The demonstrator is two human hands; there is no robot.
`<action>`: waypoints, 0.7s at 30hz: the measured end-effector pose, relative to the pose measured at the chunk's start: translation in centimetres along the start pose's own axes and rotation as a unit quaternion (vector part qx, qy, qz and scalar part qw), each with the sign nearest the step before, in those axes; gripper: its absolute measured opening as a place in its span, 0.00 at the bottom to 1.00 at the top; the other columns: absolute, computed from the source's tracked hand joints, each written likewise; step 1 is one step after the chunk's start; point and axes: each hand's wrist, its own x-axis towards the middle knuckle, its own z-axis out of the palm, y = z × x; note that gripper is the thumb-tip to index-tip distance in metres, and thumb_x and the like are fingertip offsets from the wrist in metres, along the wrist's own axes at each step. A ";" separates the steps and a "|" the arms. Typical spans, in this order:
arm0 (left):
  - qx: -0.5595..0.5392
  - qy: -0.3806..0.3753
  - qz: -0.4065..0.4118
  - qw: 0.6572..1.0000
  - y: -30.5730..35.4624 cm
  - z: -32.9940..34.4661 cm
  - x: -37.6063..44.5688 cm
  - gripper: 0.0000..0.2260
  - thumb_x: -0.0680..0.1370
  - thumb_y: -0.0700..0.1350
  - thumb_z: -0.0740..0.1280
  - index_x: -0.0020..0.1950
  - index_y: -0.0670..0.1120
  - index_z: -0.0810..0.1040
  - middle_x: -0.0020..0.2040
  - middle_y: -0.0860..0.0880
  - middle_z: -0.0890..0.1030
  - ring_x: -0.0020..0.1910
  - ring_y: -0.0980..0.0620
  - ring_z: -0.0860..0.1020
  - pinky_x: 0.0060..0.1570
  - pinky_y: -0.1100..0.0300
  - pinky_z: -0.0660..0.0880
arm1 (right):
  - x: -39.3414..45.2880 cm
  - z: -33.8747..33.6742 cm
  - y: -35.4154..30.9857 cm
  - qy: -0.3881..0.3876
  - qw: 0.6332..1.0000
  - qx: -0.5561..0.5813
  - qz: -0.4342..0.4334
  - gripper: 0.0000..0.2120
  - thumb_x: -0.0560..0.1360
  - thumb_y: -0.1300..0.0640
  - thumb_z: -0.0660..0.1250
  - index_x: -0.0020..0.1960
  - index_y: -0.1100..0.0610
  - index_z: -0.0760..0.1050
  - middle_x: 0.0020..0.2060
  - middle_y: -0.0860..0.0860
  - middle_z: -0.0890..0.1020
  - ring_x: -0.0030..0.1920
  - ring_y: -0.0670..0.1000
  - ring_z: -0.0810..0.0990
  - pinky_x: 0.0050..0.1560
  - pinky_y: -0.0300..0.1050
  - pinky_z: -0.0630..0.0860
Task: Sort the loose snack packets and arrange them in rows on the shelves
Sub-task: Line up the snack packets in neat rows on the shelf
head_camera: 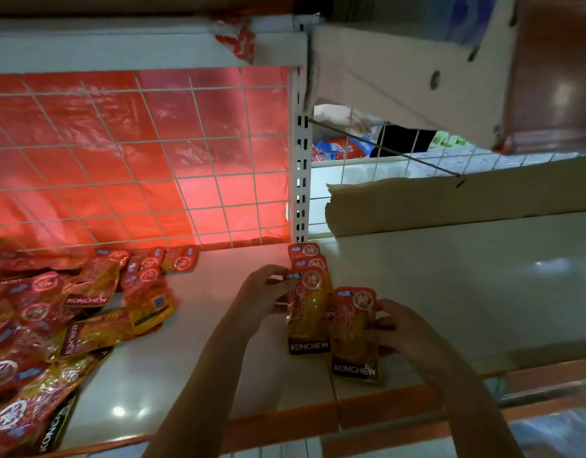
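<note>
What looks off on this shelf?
The loose packets on the shelf at left lie in a jumbled heap, overlapping at mixed angles. Only the short row between the left hand and right hand is aligned.

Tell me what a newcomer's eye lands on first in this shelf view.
First the glowing red sheet behind the white wire grid at the back left. Next the loose heap of snack packets on the shelf at left. Then, at centre, the left hand steadies the overlapping row of packets while the right hand holds another packet beside it.
</note>
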 end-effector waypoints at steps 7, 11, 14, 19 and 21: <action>0.067 0.046 0.019 0.997 0.4 1.4 1.7 0.08 0.76 0.40 0.68 0.54 0.42 0.74 0.44 0.48 0.79 0.40 0.54 0.80 0.33 0.64 0.78 | 1.3 -1.8 -0.4 -0.066 0.997 -0.037 0.004 0.13 0.71 0.66 0.71 0.53 0.58 0.73 0.44 0.58 0.82 0.44 0.54 0.83 0.45 0.46 0.81; 0.048 0.061 0.006 0.997 0.3 1.8 2.2 0.07 0.78 0.39 0.66 0.54 0.38 0.75 0.44 0.46 0.80 0.38 0.52 0.81 0.32 0.65 0.79 | 1.8 -1.1 -1.2 -0.105 0.992 -0.062 -0.026 0.09 0.72 0.66 0.70 0.49 0.58 0.75 0.44 0.53 0.79 0.43 0.50 0.82 0.39 0.39 0.79; 0.050 0.077 0.013 0.996 0.0 2.0 2.4 0.04 0.77 0.38 0.66 0.51 0.40 0.76 0.43 0.46 0.80 0.38 0.52 0.80 0.32 0.66 0.78 | 2.8 -0.1 -1.5 -0.085 0.990 -0.101 -0.044 0.07 0.72 0.66 0.69 0.47 0.58 0.74 0.43 0.54 0.78 0.41 0.51 0.81 0.40 0.42 0.81; 0.090 0.130 0.047 0.986 -0.9 2.5 2.6 0.03 0.75 0.40 0.70 0.47 0.43 0.79 0.43 0.49 0.82 0.39 0.55 0.81 0.37 0.66 0.78 | 3.6 0.5 -2.0 -0.082 0.973 -0.206 -0.055 0.09 0.73 0.63 0.70 0.42 0.52 0.72 0.39 0.48 0.77 0.37 0.45 0.78 0.34 0.35 0.76; 0.097 0.143 0.050 0.984 -1.3 2.7 2.7 0.03 0.74 0.41 0.70 0.47 0.44 0.80 0.45 0.47 0.83 0.39 0.54 0.81 0.37 0.65 0.78 | 3.7 0.4 -2.0 -0.098 0.970 -0.216 -0.054 0.09 0.73 0.63 0.69 0.43 0.52 0.71 0.39 0.46 0.77 0.39 0.45 0.78 0.36 0.35 0.77</action>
